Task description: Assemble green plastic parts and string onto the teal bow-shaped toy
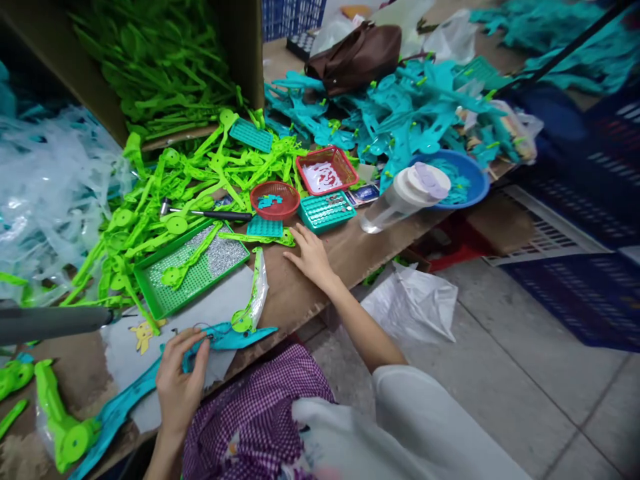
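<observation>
My left hand (181, 377) is over a long blue plastic part (230, 335) at the table's front edge. Its thumb and fingertips close around a small dark wire piece (208, 337), blurred against the blue part. A green plastic arm piece (243, 320), partly in clear film, sits on the right end of the blue part. My right hand (313, 259) reaches forward, palm down with fingers apart and nothing visible in it. Its fingertips are beside the end of a green arm piece (270, 238) and in front of a teal tray (327, 212) with small round metal pieces.
A green basket (150, 293) holds small silvery pieces, and a hammer (210, 213) lies behind it. Red baskets (275, 212) hold small parts. A clear bottle (400, 197) stands near the table edge beside a blue basin (480, 190). Green and blue plastic parts are heaped behind.
</observation>
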Action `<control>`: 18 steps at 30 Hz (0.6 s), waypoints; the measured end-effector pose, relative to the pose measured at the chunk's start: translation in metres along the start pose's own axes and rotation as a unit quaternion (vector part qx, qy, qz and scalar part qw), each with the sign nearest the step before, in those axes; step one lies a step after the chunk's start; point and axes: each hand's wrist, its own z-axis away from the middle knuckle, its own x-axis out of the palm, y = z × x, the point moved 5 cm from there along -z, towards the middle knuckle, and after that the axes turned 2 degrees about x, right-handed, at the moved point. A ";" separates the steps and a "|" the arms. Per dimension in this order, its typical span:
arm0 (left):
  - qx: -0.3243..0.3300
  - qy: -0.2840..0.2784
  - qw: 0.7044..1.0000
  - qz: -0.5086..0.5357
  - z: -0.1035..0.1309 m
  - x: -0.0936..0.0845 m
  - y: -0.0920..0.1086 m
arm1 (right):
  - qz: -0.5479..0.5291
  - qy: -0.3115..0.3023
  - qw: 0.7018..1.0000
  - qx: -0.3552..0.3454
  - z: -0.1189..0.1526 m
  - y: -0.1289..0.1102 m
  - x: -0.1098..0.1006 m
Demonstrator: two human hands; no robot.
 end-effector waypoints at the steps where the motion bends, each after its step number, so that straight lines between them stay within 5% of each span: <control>1: 0.016 0.003 1.000 -0.005 -0.005 0.002 0.007 | 0.002 -0.015 1.000 -0.012 -0.003 0.003 0.005; 4: 0.068 0.016 0.997 -0.015 -0.021 0.003 0.029 | 0.017 -0.027 0.998 -0.045 -0.010 0.002 0.008; 8: 0.067 -0.007 0.997 0.027 -0.029 0.014 0.045 | 0.061 0.027 0.997 -0.036 0.007 -0.005 -0.018; 13: -0.129 -0.075 0.970 0.190 -0.013 0.069 0.050 | -0.016 0.139 0.989 -0.046 0.079 -0.060 -0.036; 16: -0.206 -0.080 0.929 0.297 -0.007 0.097 0.056 | -0.085 0.094 0.990 -0.057 0.119 -0.106 -0.019; 18: -0.227 -0.061 0.927 0.293 -0.008 0.100 0.053 | -0.098 0.041 0.992 -0.072 0.131 -0.127 -0.012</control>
